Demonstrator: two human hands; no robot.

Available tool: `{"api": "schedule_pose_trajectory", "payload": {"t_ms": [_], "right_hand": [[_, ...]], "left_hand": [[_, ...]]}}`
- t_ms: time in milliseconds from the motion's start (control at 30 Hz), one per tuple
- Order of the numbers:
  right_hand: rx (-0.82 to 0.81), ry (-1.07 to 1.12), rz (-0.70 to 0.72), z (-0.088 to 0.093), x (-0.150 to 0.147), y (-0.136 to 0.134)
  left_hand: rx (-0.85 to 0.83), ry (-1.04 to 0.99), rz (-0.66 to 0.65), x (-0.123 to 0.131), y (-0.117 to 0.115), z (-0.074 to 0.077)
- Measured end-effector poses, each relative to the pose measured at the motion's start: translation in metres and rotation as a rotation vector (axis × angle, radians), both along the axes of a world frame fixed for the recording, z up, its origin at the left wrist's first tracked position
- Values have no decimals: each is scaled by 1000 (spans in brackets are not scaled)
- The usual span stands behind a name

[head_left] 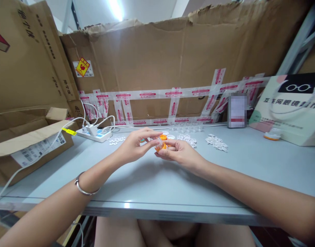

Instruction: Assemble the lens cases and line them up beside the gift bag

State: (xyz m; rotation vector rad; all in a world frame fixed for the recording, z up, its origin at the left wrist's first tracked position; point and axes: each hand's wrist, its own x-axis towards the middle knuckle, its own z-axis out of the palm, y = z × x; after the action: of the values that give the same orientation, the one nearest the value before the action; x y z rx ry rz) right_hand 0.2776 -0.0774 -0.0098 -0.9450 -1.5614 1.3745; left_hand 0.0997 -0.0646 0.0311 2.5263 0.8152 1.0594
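Observation:
My left hand (135,145) and my right hand (182,154) meet over the middle of the table. Between the thumb and fingers of my left hand is a small clear plastic piece (160,141). It touches a small orange plastic part (161,148), which my right hand grips from the side. Fingers partly cover both, so their exact kind is unclear. Just behind them lie another orange part (163,137) and a white ring (170,136). Loose white plastic pieces (187,140) form a pile beyond my right hand.
A second white pile (216,142) lies farther right, near an orange-and-white round item (272,134). Clear cups (189,127) line the back. Small white discs (117,140) and a power strip (95,134) are left. A phone (237,111), paper bag (288,106) and cardboard box (44,140) flank the table.

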Motion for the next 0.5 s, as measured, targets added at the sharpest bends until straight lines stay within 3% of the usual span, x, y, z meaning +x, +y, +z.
{"api": "schedule_pose_trajectory", "payload": {"t_ms": [200,500], "right_hand": [[48,-36,-8,-6,2,3],[-192,215,171,4,-1,-4]], "left_hand": [[-144,-28,-38,-2,4,-4],[-401,-82,-363,-10,4,8]]}}
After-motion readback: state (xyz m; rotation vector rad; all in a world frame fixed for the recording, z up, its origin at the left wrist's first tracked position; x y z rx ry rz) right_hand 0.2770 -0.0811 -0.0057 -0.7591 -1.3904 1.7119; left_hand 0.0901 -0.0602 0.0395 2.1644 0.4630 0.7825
